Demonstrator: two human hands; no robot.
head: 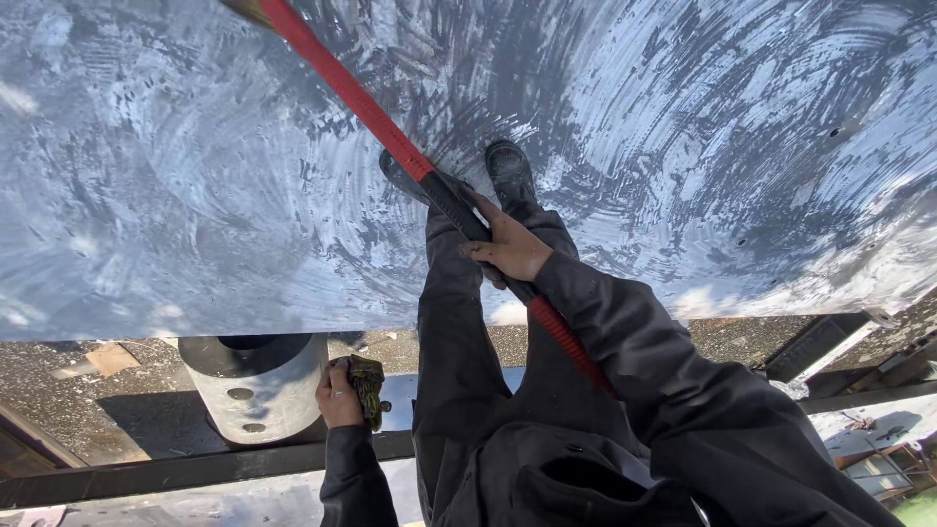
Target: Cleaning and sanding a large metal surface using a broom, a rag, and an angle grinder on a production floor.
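My right hand [509,244] grips the black sleeve of a long red-handled tool [361,105] that runs from my body up to the top left, its head cut off by the frame edge. My left hand [339,395] hangs by my side, closed around a dirty yellow-green rag or glove [368,385]. I stand in dark overalls and black boots [510,174] on a grey surface [156,176] streaked with curved white brush marks.
A grey metal cylinder [256,385] with round holes stands just left of my left hand. Behind me the coated surface ends at a black beam [166,470], with gravel ground [98,390] and scattered debris at lower right.
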